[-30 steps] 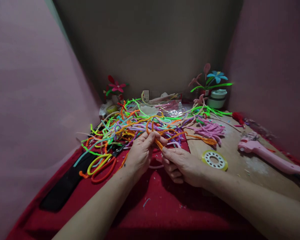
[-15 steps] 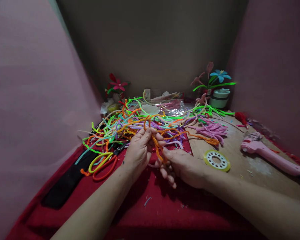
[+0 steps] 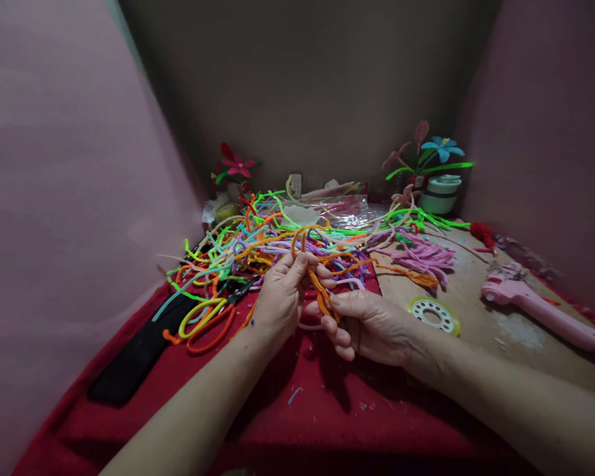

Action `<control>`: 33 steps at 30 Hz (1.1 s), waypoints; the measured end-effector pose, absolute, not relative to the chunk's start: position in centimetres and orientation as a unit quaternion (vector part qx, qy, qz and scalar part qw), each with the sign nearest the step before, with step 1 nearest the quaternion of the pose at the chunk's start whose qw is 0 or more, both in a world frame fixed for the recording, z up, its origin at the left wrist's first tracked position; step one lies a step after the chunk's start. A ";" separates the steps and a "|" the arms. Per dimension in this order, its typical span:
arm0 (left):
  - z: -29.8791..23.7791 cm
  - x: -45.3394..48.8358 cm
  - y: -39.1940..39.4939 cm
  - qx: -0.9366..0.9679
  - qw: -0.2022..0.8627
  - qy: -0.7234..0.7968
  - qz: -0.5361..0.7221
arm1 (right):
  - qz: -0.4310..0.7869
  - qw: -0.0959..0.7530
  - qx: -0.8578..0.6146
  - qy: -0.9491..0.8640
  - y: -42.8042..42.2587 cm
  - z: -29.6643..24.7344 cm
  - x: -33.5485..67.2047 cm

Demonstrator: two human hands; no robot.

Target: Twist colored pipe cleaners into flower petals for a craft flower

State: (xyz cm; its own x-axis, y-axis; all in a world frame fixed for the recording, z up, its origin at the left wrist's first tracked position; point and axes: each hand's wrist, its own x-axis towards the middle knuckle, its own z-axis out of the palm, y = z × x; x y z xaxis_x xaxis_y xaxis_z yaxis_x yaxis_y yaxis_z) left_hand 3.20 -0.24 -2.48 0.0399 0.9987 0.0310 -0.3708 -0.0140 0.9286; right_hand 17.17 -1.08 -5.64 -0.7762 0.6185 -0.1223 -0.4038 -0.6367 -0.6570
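Observation:
Orange pipe cleaners run between my two hands over the red cloth. My left hand pinches them between thumb and fingers, and bent orange loops stick up above its fingertips. Lower and to the right, my right hand is closed on the other end of the same strands, its thumb on top and the fingers curled beneath. Just beyond both hands lies a tangled heap of coloured pipe cleaners. Scissors with a yellow and a red handle loop rest left of my left hand.
On the board at right lie a tape roll, a pink glue gun and pink pipe cleaners. A black flat strip lies at left. Fuzzy flowers and a pale lidded pot stand at the back.
The view has shifted slightly, so everything sits a little further right. My right hand has turned a little, with its fingers more gathered around the orange strands. My left hand keeps its pinch.

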 end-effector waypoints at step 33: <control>-2.0 2.8 -0.8 0.533 0.555 0.443 0.460 | 0.762 0.395 -0.277 -0.432 -0.1 -5.7 17.5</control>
State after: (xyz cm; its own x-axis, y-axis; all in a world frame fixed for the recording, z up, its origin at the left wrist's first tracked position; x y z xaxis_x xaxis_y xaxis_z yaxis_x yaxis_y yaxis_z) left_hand 2.79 -0.81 -2.00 0.1848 0.9828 -0.0021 -0.0379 0.0093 0.9992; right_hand 17.45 -0.14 -5.73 -0.5349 0.8410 -0.0817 -0.3622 -0.3155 -0.8771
